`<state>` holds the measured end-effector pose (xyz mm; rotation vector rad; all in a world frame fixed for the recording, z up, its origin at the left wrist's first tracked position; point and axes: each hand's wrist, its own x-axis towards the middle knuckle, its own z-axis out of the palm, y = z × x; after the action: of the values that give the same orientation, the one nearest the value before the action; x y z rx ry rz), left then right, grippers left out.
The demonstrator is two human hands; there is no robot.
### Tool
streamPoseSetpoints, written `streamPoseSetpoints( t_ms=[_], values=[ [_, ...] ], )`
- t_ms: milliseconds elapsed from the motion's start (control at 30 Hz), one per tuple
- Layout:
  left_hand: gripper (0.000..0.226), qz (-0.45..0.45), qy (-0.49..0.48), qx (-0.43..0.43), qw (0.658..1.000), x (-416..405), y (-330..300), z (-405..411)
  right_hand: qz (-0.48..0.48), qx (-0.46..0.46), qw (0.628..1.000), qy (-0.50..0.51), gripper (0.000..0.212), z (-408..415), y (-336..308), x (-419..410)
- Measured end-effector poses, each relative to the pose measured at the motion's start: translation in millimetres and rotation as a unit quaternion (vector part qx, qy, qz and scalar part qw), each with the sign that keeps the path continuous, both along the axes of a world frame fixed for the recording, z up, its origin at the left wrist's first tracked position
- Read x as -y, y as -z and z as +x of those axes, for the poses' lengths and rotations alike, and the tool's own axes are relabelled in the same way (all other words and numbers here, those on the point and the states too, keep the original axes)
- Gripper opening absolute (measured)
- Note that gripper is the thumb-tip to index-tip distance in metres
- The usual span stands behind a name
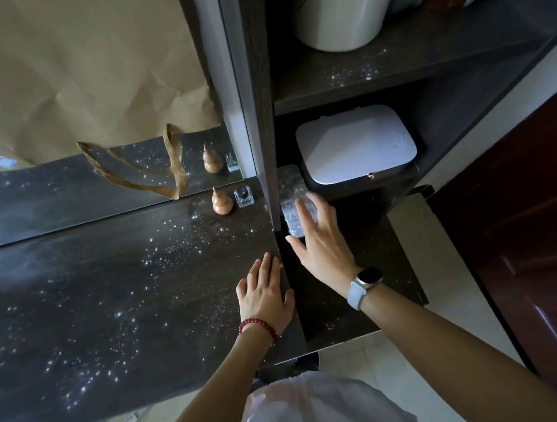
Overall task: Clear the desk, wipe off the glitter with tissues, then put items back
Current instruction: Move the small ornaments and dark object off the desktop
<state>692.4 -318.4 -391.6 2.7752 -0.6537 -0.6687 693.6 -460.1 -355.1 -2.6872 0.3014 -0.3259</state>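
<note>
The left hand (265, 292) lies flat, fingers together, on the glitter-strewn tabletop (111, 288) at its right edge. The right hand (318, 237), fingers spread, grips a clear plastic container (292, 216) in the side shelf (357, 271). Farther back stand a wooden gourd (222, 201) and a small glass bottle (244, 196).

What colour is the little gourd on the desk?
The gourd figurine is light tan, like wood, seen best in the head view.

Right hand (319, 241) grips a clear packet (292, 216) in the shelf; left hand (265, 294) rests flat on the glittered desk (111, 288).
</note>
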Motion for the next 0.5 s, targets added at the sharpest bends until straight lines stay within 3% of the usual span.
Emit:
streamPoseSetpoints(
  t_ms=[200, 500],
  values=[
    [0.065, 0.001, 0.001, 0.0, 1.0, -0.6, 1.6, -0.9, -0.109, 0.09, 0.989, -0.049, 0.03, -9.2, 7.0, 18.1],
    [0.063, 0.001, -0.002, -0.001, 1.0, 0.9, -0.8, -1.9, -0.159, -0.058, 0.984, -0.054, 0.066, 5.0, -8.7, 8.7]
  ],
)
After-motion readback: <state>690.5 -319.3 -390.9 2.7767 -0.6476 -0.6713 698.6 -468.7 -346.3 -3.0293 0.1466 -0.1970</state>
